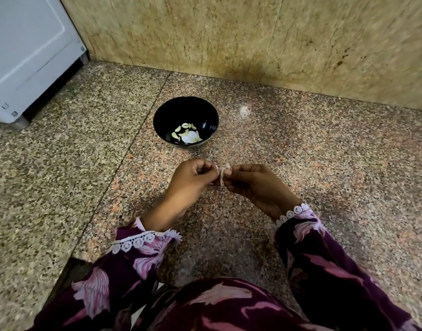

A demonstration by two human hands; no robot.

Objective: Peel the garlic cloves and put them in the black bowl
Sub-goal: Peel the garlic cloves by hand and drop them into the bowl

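Note:
A black bowl [206, 108] stands on the speckled granite counter, near the back wall. Several pale peeled garlic cloves [186, 133] lie in its bottom. In front of the bowl, above the counter, my left hand [189, 185] and my right hand [255, 185] meet fingertip to fingertip. Both pinch one small garlic clove [223, 174], and a thin strip of its pale skin hangs down between the fingers. Most of the clove is hidden by my fingers.
The granite counter [324, 151] runs wide to the right and left of my hands. A beige stone wall [229, 37] rises behind the bowl. A white appliance [26, 56] stands at the back left. A pale smudge [244, 111] lies right of the bowl.

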